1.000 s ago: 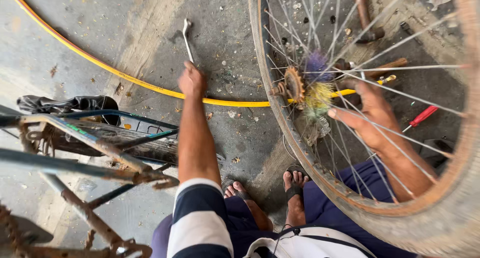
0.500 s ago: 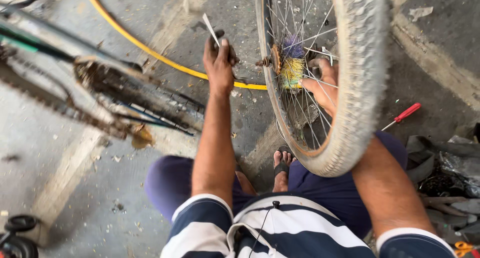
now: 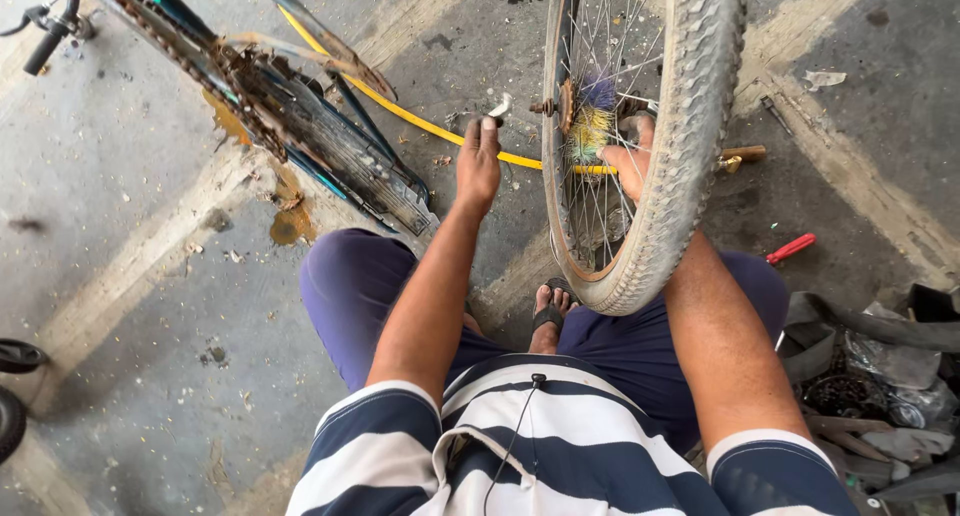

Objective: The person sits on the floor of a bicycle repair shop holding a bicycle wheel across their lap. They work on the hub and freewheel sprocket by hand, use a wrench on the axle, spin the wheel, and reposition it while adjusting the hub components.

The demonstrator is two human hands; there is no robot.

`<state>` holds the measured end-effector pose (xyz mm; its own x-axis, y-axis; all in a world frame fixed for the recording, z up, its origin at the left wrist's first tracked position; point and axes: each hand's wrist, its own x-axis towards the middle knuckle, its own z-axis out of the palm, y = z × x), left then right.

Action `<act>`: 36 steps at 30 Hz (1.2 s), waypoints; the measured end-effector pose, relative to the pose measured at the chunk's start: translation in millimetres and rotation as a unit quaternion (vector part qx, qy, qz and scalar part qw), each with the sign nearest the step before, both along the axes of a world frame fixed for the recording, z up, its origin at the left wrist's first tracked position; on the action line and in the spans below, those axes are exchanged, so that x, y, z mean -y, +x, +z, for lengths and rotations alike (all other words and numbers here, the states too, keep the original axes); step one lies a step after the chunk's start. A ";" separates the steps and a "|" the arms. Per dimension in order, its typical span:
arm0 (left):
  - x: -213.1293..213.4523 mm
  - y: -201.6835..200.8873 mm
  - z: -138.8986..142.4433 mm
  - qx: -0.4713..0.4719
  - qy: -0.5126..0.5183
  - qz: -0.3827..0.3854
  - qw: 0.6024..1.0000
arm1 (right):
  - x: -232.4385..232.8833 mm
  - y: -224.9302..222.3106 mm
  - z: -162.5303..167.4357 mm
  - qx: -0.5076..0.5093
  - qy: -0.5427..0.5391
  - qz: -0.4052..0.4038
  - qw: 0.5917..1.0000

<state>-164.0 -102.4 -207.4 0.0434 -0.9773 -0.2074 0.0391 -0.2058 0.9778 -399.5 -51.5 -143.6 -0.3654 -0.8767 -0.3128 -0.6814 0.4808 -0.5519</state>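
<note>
Stood the wheel (image 3: 690, 156) upright on edge between the knees, tyre running near to far. Had the left hand (image 3: 478, 166) out on the wheel's left, clenched round a small silvery spanner (image 3: 498, 107) (only the tip poking out past the fingers), long axis pointing far and a touch right, straight toward the hub (image 3: 560, 106). Sat just beside the axle end there, apart from it as far as could be made out. Had the right hand (image 3: 630, 161) tucked in on the other side of the spokes, curled at the hub by the coloured brush ring; couldn't tell what exactly was pinched in it. Made the left the nearer one to the axle's left end. Got boxed in on the left by the upturned bike frame (image 3: 300, 116) and its chain, with a yellow hose (image 3: 420, 124) lying across the concrete below both hands. Had a red screwdriver (image 3: 790, 248) on the floor well off to the right, near a heap of old tyres.
</note>
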 end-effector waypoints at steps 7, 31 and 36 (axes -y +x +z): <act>-15.9 -18.9 -3.3 0.083 -0.021 0.014 0.996 | -12.4 10.8 -19.7 0.116 -0.166 0.041 0.978; -111.1 25.5 74.9 0.055 0.139 -0.249 0.957 | -42.3 -0.4 -13.0 0.006 -0.170 0.066 0.983; -1.7 35.6 94.8 -0.013 -0.121 -0.169 0.978 | -44.5 -11.8 -41.9 -0.009 -0.156 0.093 0.983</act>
